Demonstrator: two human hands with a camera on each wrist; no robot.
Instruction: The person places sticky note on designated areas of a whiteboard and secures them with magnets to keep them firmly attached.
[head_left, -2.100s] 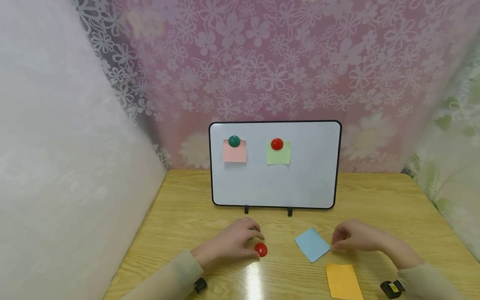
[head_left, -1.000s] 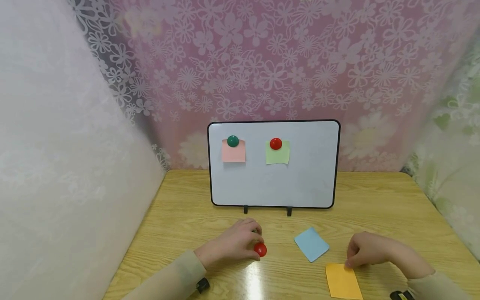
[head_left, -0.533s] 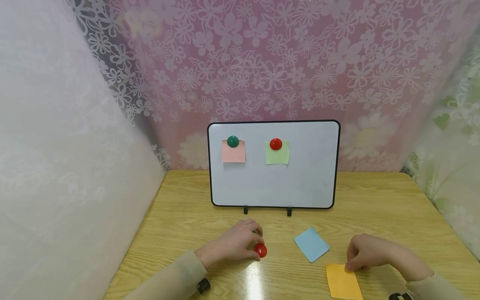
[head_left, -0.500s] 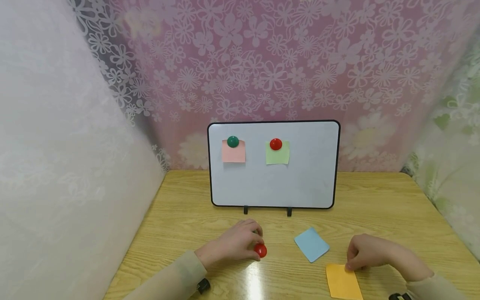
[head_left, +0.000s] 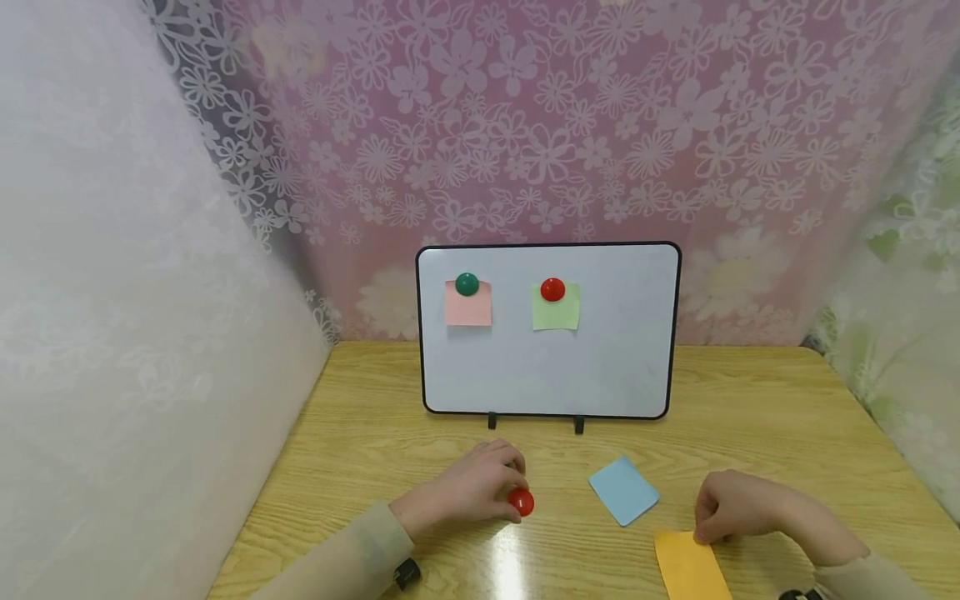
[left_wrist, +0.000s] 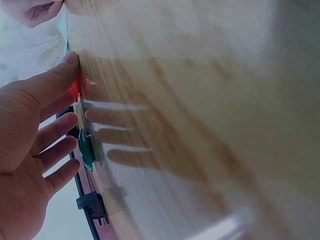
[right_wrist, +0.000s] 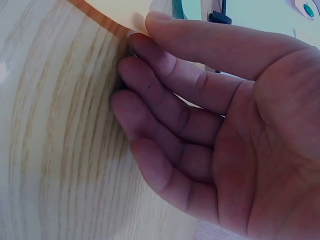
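At the table's middle my left hand (head_left: 476, 487) pinches a round red magnet (head_left: 521, 502) between thumb and index finger. A green magnet (left_wrist: 86, 150) stands beneath its other, spread fingers in the left wrist view. To the right, my right hand (head_left: 746, 504) pinches the far right corner of an orange sticky note (head_left: 690, 562) between thumb and index finger, the other fingers curled close over the wood. The note bends slightly, its near end cut off by the frame's bottom. Between the hands lies a blue sticky note (head_left: 624, 490), turned diagonally.
Behind the hands a whiteboard (head_left: 622, 367) stands on small black feet (head_left: 579, 425). It bears a pink note (head_left: 468, 312) under a green magnet (head_left: 467, 284) and a pale green note (head_left: 558, 317) under a red magnet (head_left: 552, 289). A floral curtain (head_left: 555, 125) hangs behind.
My right hand has gone from beside the blue note to the orange one, pinched its corner and shifted it slightly rightward. My left thumb and finger have closed on the red magnet.
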